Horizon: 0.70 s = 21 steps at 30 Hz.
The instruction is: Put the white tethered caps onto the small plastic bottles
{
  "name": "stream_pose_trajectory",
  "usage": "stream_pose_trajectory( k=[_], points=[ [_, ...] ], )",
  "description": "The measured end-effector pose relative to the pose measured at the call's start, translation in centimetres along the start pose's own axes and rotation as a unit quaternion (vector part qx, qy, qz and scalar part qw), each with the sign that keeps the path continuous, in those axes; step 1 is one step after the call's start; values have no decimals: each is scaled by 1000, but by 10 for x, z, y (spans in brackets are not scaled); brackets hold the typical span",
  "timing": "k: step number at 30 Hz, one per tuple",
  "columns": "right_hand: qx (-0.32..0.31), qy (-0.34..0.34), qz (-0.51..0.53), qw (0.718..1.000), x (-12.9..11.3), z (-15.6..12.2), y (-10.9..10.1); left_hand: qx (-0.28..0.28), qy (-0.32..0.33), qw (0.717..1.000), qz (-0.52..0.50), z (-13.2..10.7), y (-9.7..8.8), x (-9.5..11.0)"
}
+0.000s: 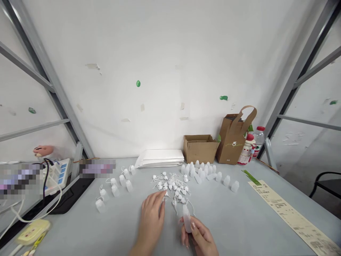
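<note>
My right hand is closed around a small translucent plastic bottle, held upright, nozzle up, near the front of the table. My left hand reaches to the near left edge of a pile of white caps with looped straps. Its fingers are stretched out, and a white cap lies right at the fingertips; whether they touch it I cannot tell. To the left stand several bottles with looped caps. At the back right are several bottles without straps, a few of them lying down.
On the grey table, white sheets or envelopes lie against the wall, beside a cardboard box and a brown paper bag. A long printed paper strip runs along the right. A power strip and cables are at left.
</note>
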State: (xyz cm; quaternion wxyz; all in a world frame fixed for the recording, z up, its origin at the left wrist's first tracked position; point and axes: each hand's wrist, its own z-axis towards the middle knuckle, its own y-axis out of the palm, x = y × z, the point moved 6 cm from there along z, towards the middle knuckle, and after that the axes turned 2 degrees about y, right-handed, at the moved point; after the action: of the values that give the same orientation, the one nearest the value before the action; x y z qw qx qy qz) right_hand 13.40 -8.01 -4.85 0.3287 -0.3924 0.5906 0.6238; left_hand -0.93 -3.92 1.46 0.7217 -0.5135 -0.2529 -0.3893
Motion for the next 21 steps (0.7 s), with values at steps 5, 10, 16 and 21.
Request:
stream_pose_trajectory(
  k=[5, 10, 16, 21],
  points=[
    [8, -1, 6, 1000, -1, 1, -1, -106, 135, 944, 280, 23, 13, 1],
    [10, -10, -14, 1000, -3, 0, 0, -130, 143, 925, 327, 34, 19, -5],
    [110, -46, -41, 992, -1, -1, -5, -123, 128, 935, 308, 36, 25, -15],
    [171, -66, -46, 982, 11, 0, -13, -103, 113, 951, 269, 35, 26, -14]
  ],
)
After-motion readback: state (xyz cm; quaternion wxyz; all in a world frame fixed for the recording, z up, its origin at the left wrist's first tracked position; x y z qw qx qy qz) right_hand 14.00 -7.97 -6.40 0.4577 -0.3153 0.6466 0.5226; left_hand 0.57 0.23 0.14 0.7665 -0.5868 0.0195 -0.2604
